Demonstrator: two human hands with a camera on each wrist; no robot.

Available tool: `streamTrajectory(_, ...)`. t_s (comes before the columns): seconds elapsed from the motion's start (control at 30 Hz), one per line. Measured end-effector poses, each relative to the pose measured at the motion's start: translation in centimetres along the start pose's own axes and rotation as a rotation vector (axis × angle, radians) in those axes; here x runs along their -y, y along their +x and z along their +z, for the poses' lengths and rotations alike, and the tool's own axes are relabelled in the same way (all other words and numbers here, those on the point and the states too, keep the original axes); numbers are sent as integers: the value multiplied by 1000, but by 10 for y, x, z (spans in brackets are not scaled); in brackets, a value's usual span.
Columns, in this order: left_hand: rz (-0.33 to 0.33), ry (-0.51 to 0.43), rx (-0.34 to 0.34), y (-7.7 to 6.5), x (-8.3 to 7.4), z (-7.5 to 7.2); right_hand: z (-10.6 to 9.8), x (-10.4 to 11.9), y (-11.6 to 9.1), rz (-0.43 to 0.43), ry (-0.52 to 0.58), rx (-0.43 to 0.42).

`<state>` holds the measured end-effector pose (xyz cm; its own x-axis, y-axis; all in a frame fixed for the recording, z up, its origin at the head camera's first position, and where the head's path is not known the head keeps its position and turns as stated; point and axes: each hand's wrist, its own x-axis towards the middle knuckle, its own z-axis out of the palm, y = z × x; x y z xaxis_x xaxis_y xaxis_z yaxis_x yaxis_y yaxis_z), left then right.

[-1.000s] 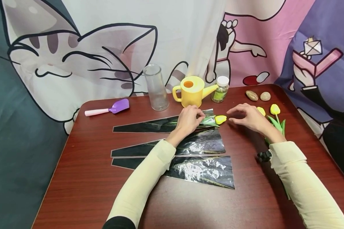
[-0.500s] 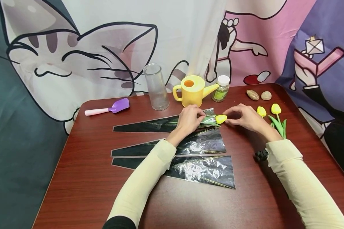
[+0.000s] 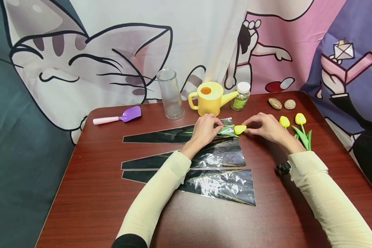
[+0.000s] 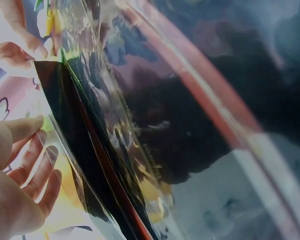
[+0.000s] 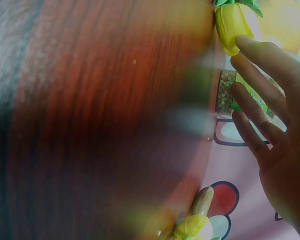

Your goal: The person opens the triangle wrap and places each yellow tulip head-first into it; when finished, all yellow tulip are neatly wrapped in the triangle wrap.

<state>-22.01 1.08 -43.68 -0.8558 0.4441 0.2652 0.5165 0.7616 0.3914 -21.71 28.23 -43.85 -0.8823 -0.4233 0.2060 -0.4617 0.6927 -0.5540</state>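
A yellow tulip [image 3: 239, 129] with green leaves lies with its stem inside the top black, clear-fronted flower sleeve [image 3: 155, 136]; its bloom sticks out at the wide right end. My left hand [image 3: 203, 130] holds the sleeve by its mouth, and in the left wrist view the fingers [image 4: 32, 162] lie along the film's edge. From the right, my right hand [image 3: 268, 129] pinches the bloom's tip between thumb and fingers. In the right wrist view a fingertip meets the yellow bloom [image 5: 235, 25]. Two more flat sleeves, a middle one [image 3: 226, 155] and a front one [image 3: 226, 186], lie nearer me.
Two other yellow tulips [image 3: 300, 119] lie right of my right hand, partly behind the forearm. Along the back stand a glass vase [image 3: 171, 96], a yellow watering can [image 3: 211, 100] and a white-lidded jar [image 3: 240, 98]. Two stones [image 3: 275, 103] and a purple shovel [image 3: 131, 114] lie farther out.
My right hand has moved left from beside the tulip to its bloom, and its fingers have closed in on the tip. My left hand stays at the sleeve's mouth.
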Motion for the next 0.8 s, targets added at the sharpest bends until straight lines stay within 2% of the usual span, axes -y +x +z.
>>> streamTrajectory(0.4,-9,-30,-6,1,-4,-7,5,3,8,-61,75,-9)
streamTrajectory(0.5,-10,-34,-3,0,-3,-6,6,5,10,-58,80,28)
streamTrajectory(0.7,-19,-22,1,-1,0,-4,9,7,9,-26,67,163)
streamTrajectory(0.8,-16,-22,-3,-2,0,-3,12,8,9,-18,42,160)
